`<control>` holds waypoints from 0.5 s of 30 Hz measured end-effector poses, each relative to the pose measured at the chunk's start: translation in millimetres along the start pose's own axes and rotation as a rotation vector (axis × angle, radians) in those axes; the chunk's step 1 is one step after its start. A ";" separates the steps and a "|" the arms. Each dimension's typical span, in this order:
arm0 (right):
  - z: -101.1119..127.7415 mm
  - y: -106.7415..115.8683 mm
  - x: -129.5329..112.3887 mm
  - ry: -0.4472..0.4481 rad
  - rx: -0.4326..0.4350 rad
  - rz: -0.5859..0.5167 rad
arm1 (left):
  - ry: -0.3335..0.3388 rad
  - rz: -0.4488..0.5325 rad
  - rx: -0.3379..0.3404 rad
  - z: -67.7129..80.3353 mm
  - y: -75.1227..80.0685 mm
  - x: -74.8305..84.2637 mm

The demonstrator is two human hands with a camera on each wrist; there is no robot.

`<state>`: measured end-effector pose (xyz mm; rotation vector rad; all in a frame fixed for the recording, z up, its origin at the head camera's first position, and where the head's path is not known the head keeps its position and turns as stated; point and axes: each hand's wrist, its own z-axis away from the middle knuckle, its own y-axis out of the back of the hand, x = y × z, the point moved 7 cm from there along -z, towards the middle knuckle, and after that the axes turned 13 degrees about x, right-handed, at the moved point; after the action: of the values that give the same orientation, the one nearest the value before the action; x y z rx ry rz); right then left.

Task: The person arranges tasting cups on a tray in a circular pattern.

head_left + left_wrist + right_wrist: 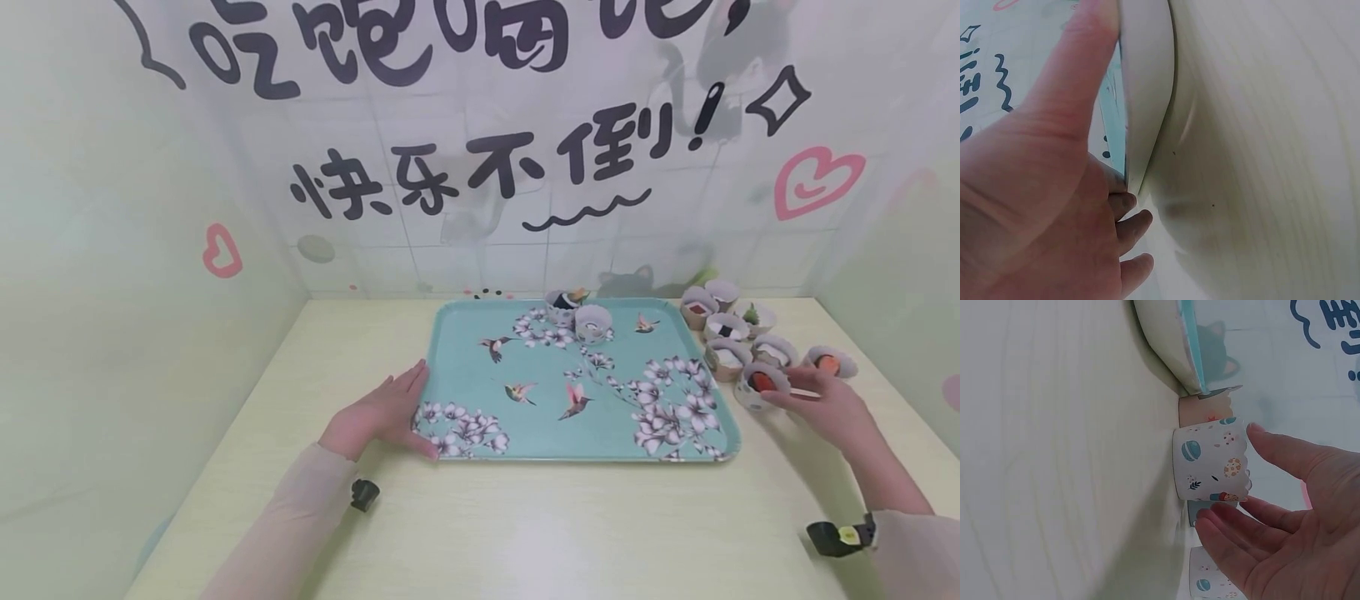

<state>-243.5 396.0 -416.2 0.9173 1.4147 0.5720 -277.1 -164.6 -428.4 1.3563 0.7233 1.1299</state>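
Table: open hands at tray, cup.

Left hand flat against tray edge, thumb along the rim, fingers tucked beneath its underside. Pale desk under the tray. Lettered wall behind.

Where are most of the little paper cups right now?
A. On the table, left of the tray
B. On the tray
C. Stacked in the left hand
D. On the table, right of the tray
D: only two cups stand at the back of the tray, while a larger cluster of cups sits on the table to its right, by the right hand.
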 end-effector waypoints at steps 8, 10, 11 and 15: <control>-3.7 -4.1 -2.2 0.031 0.025 0.003 | -0.005 -0.001 0.009 -0.1 1.2 0.1; -5.3 -5.6 -0.9 0.028 0.027 0.010 | -0.007 -0.001 0.010 -0.2 1.1 0.1; -6.2 -6.4 -0.2 0.026 0.023 0.009 | -0.008 -0.001 0.011 -0.3 0.7 -0.2; -8.4 -8.7 0.9 0.019 0.019 0.014 | -0.011 0.004 0.010 -0.4 -0.7 -0.6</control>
<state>-253.2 393.6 -423.1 0.9394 1.4340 0.5801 -277.5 -164.9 -429.3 1.3718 0.7198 1.1227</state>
